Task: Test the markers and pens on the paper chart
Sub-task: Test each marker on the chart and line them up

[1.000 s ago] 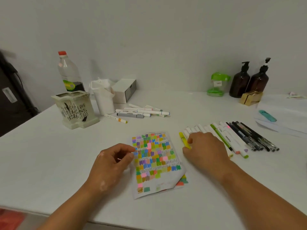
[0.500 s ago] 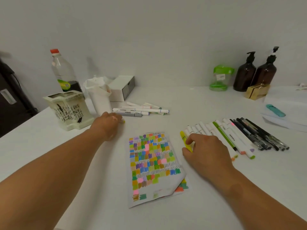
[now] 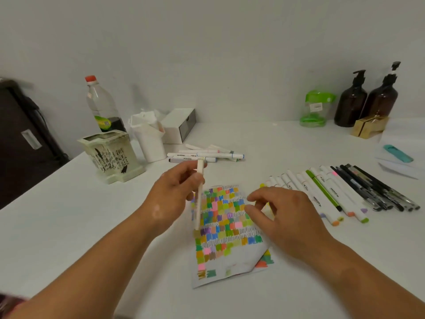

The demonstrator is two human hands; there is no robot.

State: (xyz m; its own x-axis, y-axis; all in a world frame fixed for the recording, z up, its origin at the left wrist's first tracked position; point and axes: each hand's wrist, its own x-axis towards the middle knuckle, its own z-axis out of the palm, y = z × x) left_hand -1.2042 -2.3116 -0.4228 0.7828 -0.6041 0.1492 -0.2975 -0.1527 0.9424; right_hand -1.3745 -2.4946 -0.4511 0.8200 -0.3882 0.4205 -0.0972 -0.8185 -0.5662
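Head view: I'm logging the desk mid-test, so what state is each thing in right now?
left hand: grips a marker.
marker: held above the chart, tilted near upright; whether it is capped is blurred.
right hand: holds nothing, fingers relaxed over the chart's right edge.
paper chart: lying flat, lower right corner curled up.
row of markers and pens: lying side by side.
plastic bottle: upright, red cap on.
pump bottles: upright.

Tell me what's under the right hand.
Under the right hand show the right edge of the paper chart and the tip of a yellow marker. The rest of that marker and the near ends of the leftmost white markers are covered.
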